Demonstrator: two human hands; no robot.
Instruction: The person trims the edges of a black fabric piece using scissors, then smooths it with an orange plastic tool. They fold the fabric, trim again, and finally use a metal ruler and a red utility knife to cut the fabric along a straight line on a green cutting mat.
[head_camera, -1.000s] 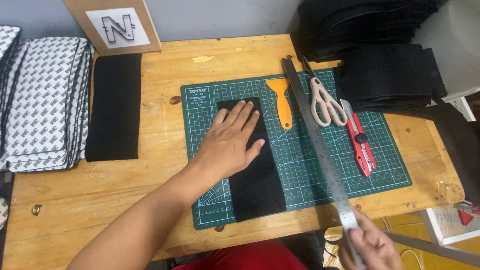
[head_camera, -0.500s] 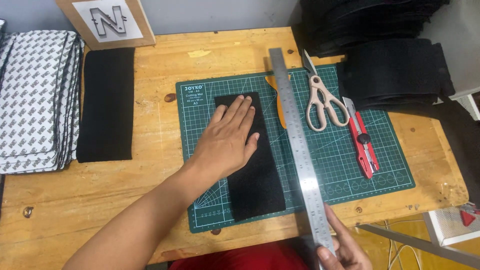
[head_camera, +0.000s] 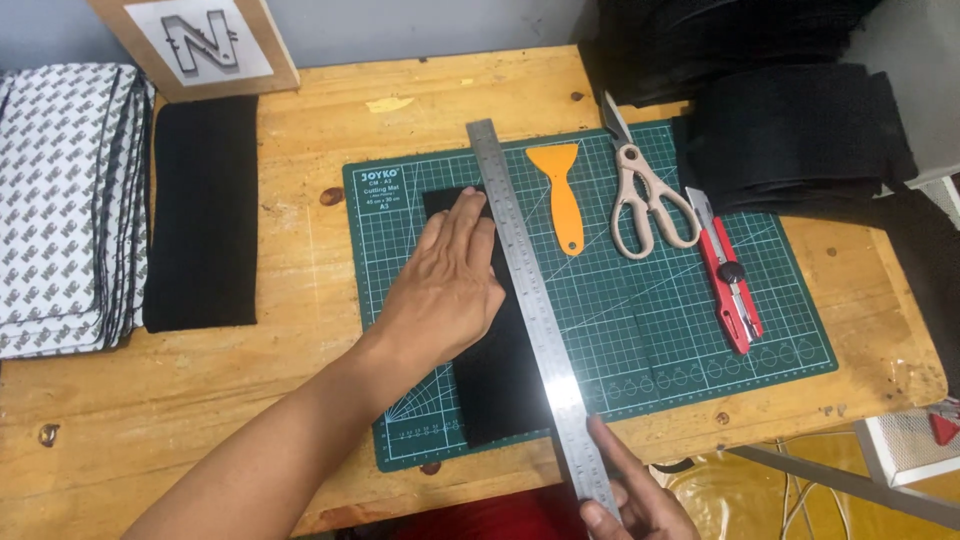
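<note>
My left hand (head_camera: 447, 284) lies flat, fingers together, on a black fabric strip (head_camera: 505, 375) that rests on the green cutting mat (head_camera: 690, 360). A long steel ruler (head_camera: 535, 310) lies slanted along the strip's right edge, covering that edge. My right hand (head_camera: 632, 495) grips the ruler's near end at the front edge of the wooden table (head_camera: 250, 400).
On the mat lie an orange scraper (head_camera: 562, 195), beige-handled scissors (head_camera: 645, 195) and a red utility knife (head_camera: 728, 280). A black strip pile (head_camera: 203, 210) and patterned white sheets (head_camera: 60, 200) sit left. Black fabric stacks (head_camera: 790, 140) fill the back right. A lettered board (head_camera: 205, 40) stands behind.
The ruler has swung left from over the scissors onto the black strip's right edge, carried by my right hand. My left hand stays pressed on the strip.
</note>
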